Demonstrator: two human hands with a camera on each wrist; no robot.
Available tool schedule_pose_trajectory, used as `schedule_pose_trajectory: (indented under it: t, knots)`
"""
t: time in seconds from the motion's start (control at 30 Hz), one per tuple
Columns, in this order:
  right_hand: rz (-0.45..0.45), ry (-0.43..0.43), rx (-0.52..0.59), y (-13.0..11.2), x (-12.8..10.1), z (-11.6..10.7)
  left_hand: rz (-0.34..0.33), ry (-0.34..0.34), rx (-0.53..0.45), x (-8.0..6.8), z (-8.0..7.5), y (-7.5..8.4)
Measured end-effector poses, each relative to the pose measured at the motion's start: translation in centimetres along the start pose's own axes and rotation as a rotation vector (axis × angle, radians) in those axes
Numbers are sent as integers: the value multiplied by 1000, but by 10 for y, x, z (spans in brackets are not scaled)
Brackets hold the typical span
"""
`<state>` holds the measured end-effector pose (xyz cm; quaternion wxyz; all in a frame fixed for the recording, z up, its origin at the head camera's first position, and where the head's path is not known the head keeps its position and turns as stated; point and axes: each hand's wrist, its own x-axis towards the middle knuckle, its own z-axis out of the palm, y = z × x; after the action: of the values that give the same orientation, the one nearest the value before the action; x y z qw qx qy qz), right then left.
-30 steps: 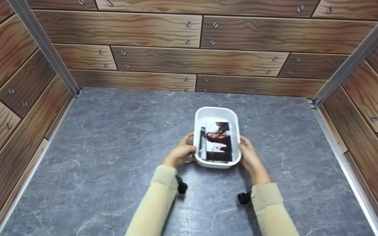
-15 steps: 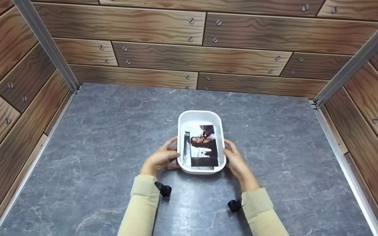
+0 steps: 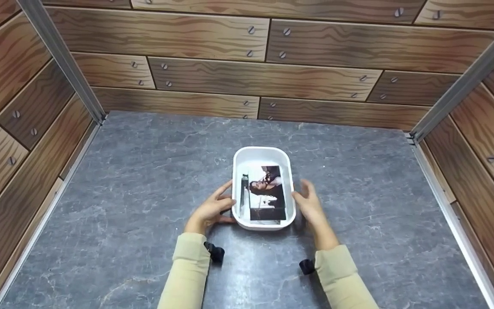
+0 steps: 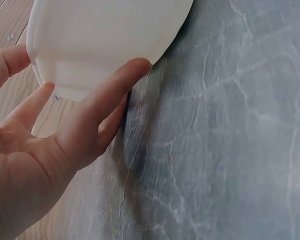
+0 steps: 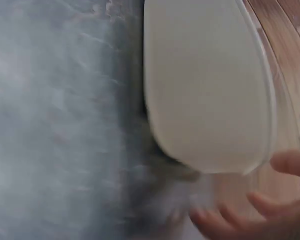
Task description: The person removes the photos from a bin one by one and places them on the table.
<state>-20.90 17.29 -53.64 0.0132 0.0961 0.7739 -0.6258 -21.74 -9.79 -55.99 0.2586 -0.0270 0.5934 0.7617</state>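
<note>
The light, stiff white tray looks easiest gripped by its long sides; left hand touches it with straight fingers, right hand hovers released beside it.

Left arm: we see our left forearm in a pale yellow sleeve reaching forward, with a small black wrist-mounted camera on its inner side.
Left hand: our left hand has fingers extended and relaxed, fingertips forward, thumb spread apart.
Right arm: our right forearm in a matching pale yellow sleeve angles inward, a black wrist-mounted camera at the cuff.
Right hand: our right hand is spread, fingers loosely straight and slightly blurred.
</note>
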Motion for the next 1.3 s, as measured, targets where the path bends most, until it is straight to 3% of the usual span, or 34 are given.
schedule_pose_trajectory:
  t: [0.13,0.23,0.47,0.7,0.83,1.0,1.3]
  knots:
    - [-205,153,-188,-24,-1,13,-6,2,-23,1,-1,-1]
    - [-256,121,-179,-38,1,27,-6,12,-39,3,0,-1]
    - [-143,17,-187,-31,11,52,-20,11,-46,2,4,-3]
    - [-15,65,-176,-15,23,64,-12,1,-15,-1,8,-2]
    - [93,109,-265,-14,28,68,2,-21,12,-1,11,-1]
    - [208,88,-398,-12,32,75,17,-20,25,-1,11,-1]
    - [208,116,-519,-5,37,89,25,-14,16,-3,7,-1]
